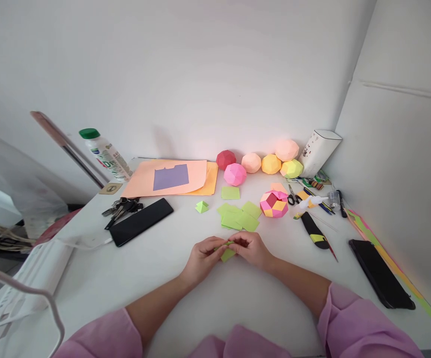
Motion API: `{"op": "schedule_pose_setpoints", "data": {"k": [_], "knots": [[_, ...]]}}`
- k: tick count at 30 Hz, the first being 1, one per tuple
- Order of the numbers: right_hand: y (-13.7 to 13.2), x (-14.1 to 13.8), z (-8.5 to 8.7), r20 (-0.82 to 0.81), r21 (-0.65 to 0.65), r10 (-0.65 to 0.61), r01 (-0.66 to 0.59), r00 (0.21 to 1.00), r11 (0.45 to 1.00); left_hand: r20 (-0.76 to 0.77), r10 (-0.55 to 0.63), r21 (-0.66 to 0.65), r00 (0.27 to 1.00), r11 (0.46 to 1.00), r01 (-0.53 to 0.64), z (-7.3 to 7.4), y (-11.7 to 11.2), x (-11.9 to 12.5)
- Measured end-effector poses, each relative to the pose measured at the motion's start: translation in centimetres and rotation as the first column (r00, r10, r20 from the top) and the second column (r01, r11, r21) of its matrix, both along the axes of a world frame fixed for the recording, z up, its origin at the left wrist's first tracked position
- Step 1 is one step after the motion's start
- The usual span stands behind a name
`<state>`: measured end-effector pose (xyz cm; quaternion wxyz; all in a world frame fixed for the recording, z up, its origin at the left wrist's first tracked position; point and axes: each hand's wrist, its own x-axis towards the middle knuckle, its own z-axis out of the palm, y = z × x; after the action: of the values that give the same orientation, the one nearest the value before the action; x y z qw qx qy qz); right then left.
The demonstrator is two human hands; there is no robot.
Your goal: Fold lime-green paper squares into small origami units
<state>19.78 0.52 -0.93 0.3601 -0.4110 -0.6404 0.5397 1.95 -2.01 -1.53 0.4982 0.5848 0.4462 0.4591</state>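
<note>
Between my two hands is a small green paper piece (227, 255), pinched at its upper edge. My left hand (204, 256) grips it from the left, thumb and fingers together. From the other side, my right hand (251, 247) pinches it close to the left fingertips. The fingers partly cover the paper, so I cannot tell how it is folded. Just beyond the hands lie several loose green paper sheets (237, 217) in an overlapping pile. A small folded green paper piece (202, 207) stands to their left, and a multicoloured paper ball (274, 204) with an opening sits to their right.
Several faceted paper balls (251, 163) line the wall. At left are a black phone (141, 222), keys (122, 208), a bottle (105, 156) and large paper sheets (136, 181). Scissors (293, 197), a glue bottle (310, 204), a utility knife (314, 231) and a black case (381, 273) lie right.
</note>
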Motion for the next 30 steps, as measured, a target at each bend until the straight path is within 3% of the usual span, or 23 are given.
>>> {"op": "schedule_pose_setpoints", "data": {"k": [8, 25, 30], "knots": [[0.11, 0.04, 0.18, -0.01, -0.062, 0.019, -0.02, 1.0, 0.998, -0.026, 0.0, 0.025, 1.0, 1.0, 0.001, 0.29, -0.04, -0.06], [0.1, 0.18, 0.75, 0.087, 0.063, 0.086, -0.092, 0.992, 0.994, -0.059, 0.017, 0.056, 0.998, 0.998, -0.014, 0.12, -0.06, -0.13], [-0.07, 0.12, 0.79, 0.077, 0.116, 0.101, -0.109, 0.992, 0.987, -0.101, 0.06, -0.041, 0.993, 0.997, -0.064, 0.62, -0.69, 0.26]]}}
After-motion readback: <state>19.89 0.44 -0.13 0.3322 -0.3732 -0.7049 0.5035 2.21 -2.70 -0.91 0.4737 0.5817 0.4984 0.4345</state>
